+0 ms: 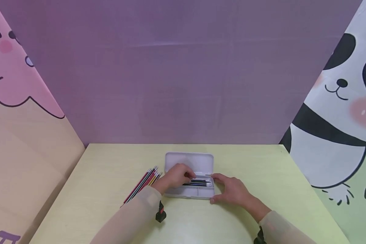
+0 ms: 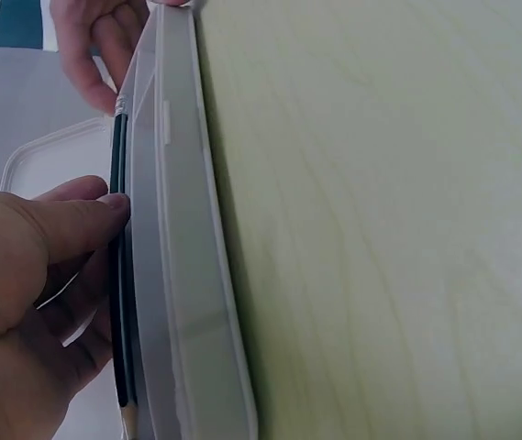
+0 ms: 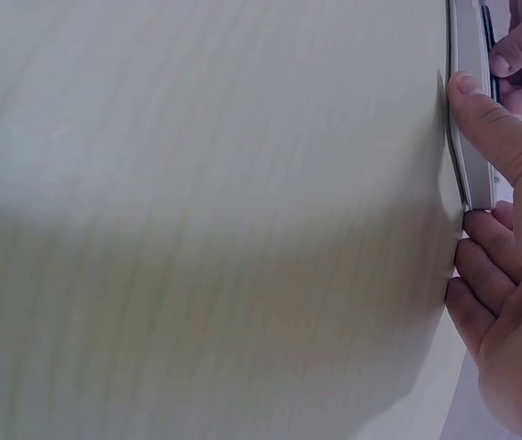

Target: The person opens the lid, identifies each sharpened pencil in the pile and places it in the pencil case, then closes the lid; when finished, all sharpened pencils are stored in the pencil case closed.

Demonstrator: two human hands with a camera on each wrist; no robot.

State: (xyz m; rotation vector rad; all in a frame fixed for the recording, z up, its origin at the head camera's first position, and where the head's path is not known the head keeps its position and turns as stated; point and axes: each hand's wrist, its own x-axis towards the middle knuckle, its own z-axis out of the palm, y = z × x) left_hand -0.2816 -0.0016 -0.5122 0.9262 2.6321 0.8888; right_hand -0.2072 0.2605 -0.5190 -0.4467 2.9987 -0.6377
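A white pencil case (image 1: pixel 205 193) lies on the table, its lid (image 1: pixel 198 161) raised at the back. Several dark pencils (image 1: pixel 201 183) lie in its long rear compartment; small divided sections run along the front. My left hand (image 1: pixel 177 175) reaches over the case. In the left wrist view, its thumb and fingers pinch a dark pencil (image 2: pixel 121 302) with a silver ferrule, lying lengthwise in the case. My right hand (image 1: pixel 231 191) holds the case's right end. Its thumb (image 3: pixel 485 115) presses the front side near the corner and the other fingers sit around the end.
Left of the case, partly behind my left forearm, lies a slanting bundle of pencils (image 1: pixel 141 184) in red, black and yellow. The pale wooden table (image 1: pixel 109 156) meets a purple backdrop (image 1: pixel 183 84) at the back. Printed panels stand at both sides.
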